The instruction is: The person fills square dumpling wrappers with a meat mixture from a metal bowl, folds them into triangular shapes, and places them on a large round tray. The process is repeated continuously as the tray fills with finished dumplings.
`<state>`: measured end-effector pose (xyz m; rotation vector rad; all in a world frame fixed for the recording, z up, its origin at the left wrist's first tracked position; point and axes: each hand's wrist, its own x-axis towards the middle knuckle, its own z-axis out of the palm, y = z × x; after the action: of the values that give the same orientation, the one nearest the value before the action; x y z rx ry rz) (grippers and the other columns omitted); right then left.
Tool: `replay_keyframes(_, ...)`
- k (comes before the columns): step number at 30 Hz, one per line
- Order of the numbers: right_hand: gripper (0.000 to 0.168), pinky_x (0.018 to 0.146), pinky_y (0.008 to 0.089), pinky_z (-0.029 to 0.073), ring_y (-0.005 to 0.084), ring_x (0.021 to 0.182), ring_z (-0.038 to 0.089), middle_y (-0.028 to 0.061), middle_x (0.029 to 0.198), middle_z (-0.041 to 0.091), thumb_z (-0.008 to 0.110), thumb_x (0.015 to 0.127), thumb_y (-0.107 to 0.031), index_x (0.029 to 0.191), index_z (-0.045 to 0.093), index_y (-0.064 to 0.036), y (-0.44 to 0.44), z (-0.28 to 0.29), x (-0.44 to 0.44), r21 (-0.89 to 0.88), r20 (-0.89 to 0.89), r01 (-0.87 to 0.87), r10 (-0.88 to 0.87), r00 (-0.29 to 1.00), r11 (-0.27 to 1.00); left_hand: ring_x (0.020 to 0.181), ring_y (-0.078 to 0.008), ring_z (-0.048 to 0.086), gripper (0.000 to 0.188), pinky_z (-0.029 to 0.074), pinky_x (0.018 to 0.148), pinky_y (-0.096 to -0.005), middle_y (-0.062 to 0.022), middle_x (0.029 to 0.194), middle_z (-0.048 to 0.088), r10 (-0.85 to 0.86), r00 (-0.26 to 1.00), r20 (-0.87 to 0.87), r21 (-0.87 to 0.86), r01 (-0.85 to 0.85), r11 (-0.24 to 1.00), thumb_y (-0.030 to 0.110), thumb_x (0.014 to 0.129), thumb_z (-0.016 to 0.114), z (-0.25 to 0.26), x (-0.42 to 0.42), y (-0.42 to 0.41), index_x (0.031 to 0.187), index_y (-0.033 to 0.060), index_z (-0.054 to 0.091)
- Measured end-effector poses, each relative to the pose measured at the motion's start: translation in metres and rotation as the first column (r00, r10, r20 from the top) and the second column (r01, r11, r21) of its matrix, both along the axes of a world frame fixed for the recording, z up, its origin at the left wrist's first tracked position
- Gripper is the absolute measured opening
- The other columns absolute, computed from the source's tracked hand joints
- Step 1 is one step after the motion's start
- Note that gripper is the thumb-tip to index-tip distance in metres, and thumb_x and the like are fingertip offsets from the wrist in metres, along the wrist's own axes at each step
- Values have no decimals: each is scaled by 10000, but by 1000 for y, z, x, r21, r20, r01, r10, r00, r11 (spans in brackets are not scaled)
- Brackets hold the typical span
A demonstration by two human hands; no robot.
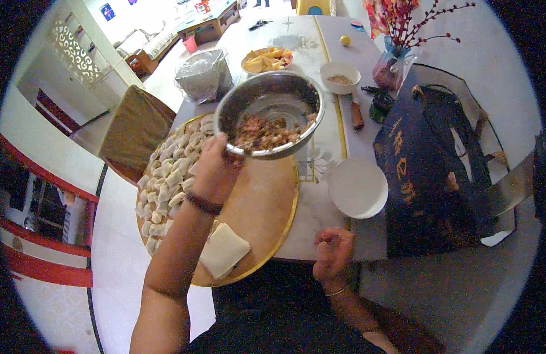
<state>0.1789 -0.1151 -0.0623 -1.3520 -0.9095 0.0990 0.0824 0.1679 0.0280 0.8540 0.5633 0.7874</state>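
My left hand (222, 163) grips the near left rim of a steel mixing bowl (273, 150), which holds minced filling (270, 132). The bowl is over the far edge of a round woven tray (268, 203). Rows of folded dumplings (173, 172) cover the tray's left side. A stack of square dough wrappers (225, 251) lies at its near edge, beside my left forearm. My right hand (334, 254) is at the table's near edge with its fingers curled; whether it holds anything is not plain. Beyond it sits a white round dish (358, 188).
A white bowl (340, 78) with crumbly contents, a brown-handled utensil (356, 116), a bowl of yellow pieces (267, 60) and a plastic-covered container (204, 75) stand farther back. A dark bag (414, 177) and a vase with red-berried branches (390, 66) are at the right. A chair (135, 128) stands left.
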Motion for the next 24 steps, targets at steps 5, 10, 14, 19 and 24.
replay_keyframes(5,204,645,292,470,162,696,547,106,892,530,537,894,-123,1044,452,-15,0,-4,-1,-50,-16,61,-62,998,997,739,-162,581,160,470,630,-307,-32,874,612,20,999,-50,337,-2,942,211,1009,435,-75,71,40,1075,97,527)
replay_keyframes(10,146,620,278,479,152,668,562,106,883,528,513,893,-54,1027,471,-16,-1,-1,5,-76,97,46,-38,995,996,806,-206,625,179,528,735,-322,-55,926,627,-96,968,-232,63,113,992,165,985,492,-68,104,39,1098,44,561)
replay_keyframes(14,125,625,286,484,153,665,554,99,863,521,510,901,-64,1013,474,-20,1,7,-4,-96,16,38,-36,999,995,864,-170,622,274,523,727,-296,-54,1012,619,-324,865,-383,57,372,927,327,991,493,-41,71,38,1094,86,572)
replay_keyframes(19,120,624,292,484,151,655,541,86,856,514,500,914,-84,1012,469,-20,1,13,-2,-47,24,39,-38,999,998,770,-169,620,239,519,697,-298,-76,958,603,-36,730,-683,471,477,742,249,1000,496,40,-9,-22,1120,47,538)
replay_keyframes(24,113,624,281,475,142,674,537,85,883,516,493,914,-90,1002,487,-19,2,10,-3,-189,-13,41,-44,999,981,881,-205,602,118,474,794,-307,-87,969,644,372,754,-542,811,352,467,116,952,550,67,-143,-102,982,21,614)
